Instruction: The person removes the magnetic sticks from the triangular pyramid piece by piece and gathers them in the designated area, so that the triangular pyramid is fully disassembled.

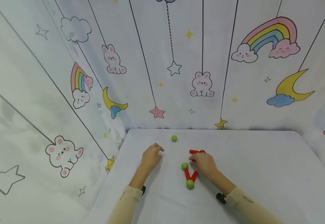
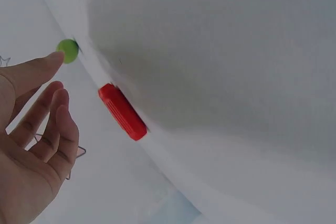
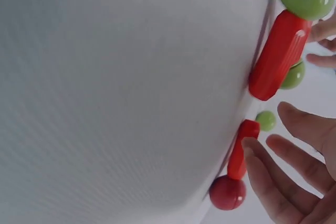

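Note:
My left hand [image 1: 151, 157] hovers at the left with loosely bent fingers and nothing in them. A lone green ball [image 1: 174, 138] lies beyond it; a red stick [image 2: 122, 111] shows beside the fingers in the left wrist view. Over the table at the right, my right hand [image 1: 204, 163] has spread, slightly bent fingers and grips nothing. Just past it lie a red stick [image 1: 194, 151] and a red ball [image 1: 203, 151], end to end. Two red sticks [image 1: 187, 175] form a V from a green ball [image 1: 190, 184]; another green ball [image 1: 185, 166] caps the left stick.
A white-covered table [image 1: 263, 174] carries all the pieces. Behind it and along the left hangs a white curtain [image 1: 140, 62] printed with rabbits, stars, moons and rainbows. Dark wrist bands [image 1: 221, 198] sit at the sleeve cuffs.

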`<state>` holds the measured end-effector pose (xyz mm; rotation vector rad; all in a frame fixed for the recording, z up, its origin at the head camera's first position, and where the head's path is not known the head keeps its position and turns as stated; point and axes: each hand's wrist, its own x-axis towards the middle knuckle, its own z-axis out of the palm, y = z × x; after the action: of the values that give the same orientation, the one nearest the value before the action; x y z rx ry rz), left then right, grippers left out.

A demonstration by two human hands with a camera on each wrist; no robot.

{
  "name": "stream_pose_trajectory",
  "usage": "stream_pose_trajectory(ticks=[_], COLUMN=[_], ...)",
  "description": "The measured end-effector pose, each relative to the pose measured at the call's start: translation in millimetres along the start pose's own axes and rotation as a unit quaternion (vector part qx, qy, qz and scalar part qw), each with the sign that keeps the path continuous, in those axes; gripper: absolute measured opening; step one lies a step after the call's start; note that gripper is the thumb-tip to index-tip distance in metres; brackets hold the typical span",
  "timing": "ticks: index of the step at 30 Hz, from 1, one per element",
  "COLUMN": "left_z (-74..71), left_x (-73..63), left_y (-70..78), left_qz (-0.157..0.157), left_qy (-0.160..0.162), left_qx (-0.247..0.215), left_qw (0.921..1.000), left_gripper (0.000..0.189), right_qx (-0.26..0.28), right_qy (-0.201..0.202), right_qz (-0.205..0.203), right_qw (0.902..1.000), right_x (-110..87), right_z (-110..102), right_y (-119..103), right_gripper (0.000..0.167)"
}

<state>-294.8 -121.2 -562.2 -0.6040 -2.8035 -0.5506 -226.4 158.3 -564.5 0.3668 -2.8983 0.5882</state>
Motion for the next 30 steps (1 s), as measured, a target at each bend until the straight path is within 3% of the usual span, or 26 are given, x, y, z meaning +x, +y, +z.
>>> stream_pose_trajectory(ticks=[6, 21, 30], left_z=[3.6, 20.1, 31.4], left_x=[-0.2, -7.0, -17.3], left_y=[20.7, 64.0, 77.0], left_qz=[0.026, 0.057, 0.077], left_qy=[-0.038, -0.118, -0.132], left_qx=[-0.011, -0.032, -0.068], left_qw=[0.9989, 0.9909, 0.9859], left_gripper=[0.027, 0.029, 0.036], right_qx=[0.009, 0.025, 0.035], right_qy=[0.004, -0.080, -0.078], right_qz=[0.003, 0.060, 0.062], right_qw=[0.9999, 0.9947, 0.9944], right_x=[-4.9, -20.0, -28.8], right_z=[-3.5, -19.2, -11.4], right_y=[-5.4, -29.1, -38.1], right_gripper=[0.020, 0.021, 0.033])
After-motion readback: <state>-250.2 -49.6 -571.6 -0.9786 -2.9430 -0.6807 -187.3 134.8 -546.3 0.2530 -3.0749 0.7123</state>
